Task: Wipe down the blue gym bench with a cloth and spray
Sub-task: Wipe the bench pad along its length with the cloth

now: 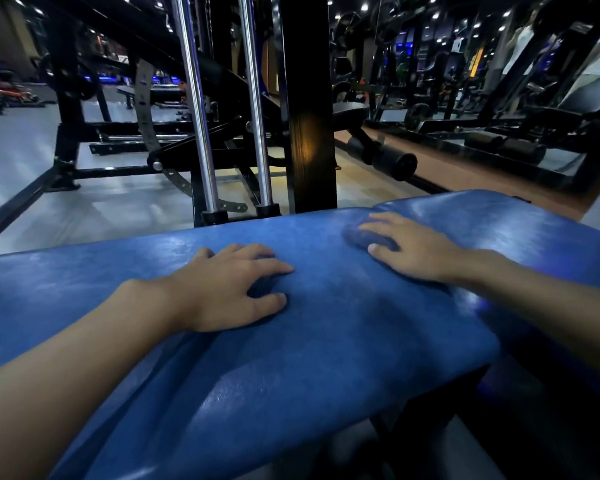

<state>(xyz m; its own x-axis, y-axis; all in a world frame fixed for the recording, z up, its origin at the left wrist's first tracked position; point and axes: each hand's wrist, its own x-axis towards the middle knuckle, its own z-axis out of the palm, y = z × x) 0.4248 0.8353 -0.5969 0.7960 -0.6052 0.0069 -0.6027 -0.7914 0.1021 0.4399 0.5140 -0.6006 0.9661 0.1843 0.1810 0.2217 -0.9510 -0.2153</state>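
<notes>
The left hand (222,289) rests palm-down at the centre of the blue gym bench (326,358), fingers (274,268) loosely spread, holding nothing. Right of centre on the bench, the right hand (418,252) presses a blurred blue-grey cloth (359,233) flat, fingers spread over it.

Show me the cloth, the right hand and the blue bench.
cloth (355,234): head view, bunched part beside the fingers.
right hand (413,249): head view, its back.
blue bench (326,341): head view, bare padded top.
</notes>
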